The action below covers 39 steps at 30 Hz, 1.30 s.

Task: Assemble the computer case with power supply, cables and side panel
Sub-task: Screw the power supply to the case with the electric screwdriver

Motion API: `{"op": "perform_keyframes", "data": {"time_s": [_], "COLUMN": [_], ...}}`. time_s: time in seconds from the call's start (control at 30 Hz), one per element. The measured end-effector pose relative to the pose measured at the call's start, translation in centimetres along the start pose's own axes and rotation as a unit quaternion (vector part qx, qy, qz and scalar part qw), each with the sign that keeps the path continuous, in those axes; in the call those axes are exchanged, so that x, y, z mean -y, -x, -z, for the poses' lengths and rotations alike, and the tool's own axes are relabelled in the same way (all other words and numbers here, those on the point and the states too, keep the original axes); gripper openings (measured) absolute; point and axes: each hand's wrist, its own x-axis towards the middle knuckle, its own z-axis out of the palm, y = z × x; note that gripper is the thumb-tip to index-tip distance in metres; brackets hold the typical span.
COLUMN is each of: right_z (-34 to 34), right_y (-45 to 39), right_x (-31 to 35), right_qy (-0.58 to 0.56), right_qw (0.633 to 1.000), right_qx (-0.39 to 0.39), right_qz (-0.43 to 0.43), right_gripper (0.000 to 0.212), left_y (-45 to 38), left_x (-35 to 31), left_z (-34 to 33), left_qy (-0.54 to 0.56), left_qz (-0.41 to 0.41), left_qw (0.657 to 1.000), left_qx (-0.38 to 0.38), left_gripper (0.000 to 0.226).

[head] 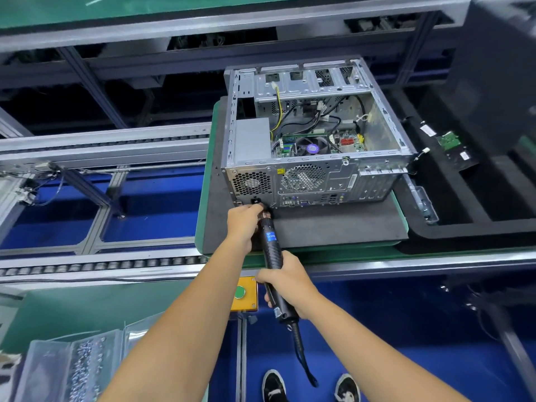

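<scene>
Nearest, our right hand (285,281) grips the electric screwdriver (272,253); our left hand (242,224) pinches its tip against the rear of the open computer case (313,132), which lies on a foam mat (333,224) on the desk (203,227).

A yellow control box (245,294) with a green button (239,292) is mounted below the roller conveyor rail (101,266). A clear plastic tray (72,367) of screws is located at lower left. Blue flooring (406,329) is visible beneath.

Both hands (285,281) gripping electric screwdriver (271,248), tip at computer case (316,175)
</scene>
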Motion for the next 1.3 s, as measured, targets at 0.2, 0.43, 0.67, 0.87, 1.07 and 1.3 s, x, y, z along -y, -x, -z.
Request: {"op": "perform_keyframes", "data": {"time_s": [0.2, 0.43, 0.67, 0.87, 1.07, 1.3], "right_z": [0.5, 1.4, 1.9, 2.0, 2.0, 1.7], "right_y": [0.0, 0.3, 0.4, 0.5, 0.7, 0.9], "right_x": [-0.9, -1.0, -0.9, -0.8, -0.7, -1.1], "right_qy": [0.008, -0.011, -0.024, -0.029, -0.038, -0.023], "right_qw": [1.0, 0.999, 0.999, 0.999, 0.999, 0.999], "right_qx": [-0.023, -0.026, -0.022, -0.014, -0.014, -0.018], "right_qz": [-0.017, -0.027, -0.032, -0.031, -0.026, -0.036], "right_gripper": [0.034, 0.034, 0.03, 0.03, 0.03, 0.038], "left_y": [0.2, -0.6, -0.7, -0.8, -0.8, -0.6], "left_x": [0.4, -1.2, -0.7, -0.7, -0.4, 0.0], "left_z": [-0.7, -1.5, -1.1, -0.8, -0.3, -0.7], "left_qy": [-0.268, -0.359, -0.209, -0.234, -0.22, -0.229], "left_qz": [-0.148, -0.145, -0.048, -0.066, -0.061, -0.067], "left_qw": [0.952, 0.921, 0.974, 0.967, 0.969, 0.967], "left_qx": [0.01, 0.037, 0.077, 0.083, 0.089, 0.086], "left_gripper": [0.036, 0.033, 0.017, 0.018, 0.017, 0.018]}}
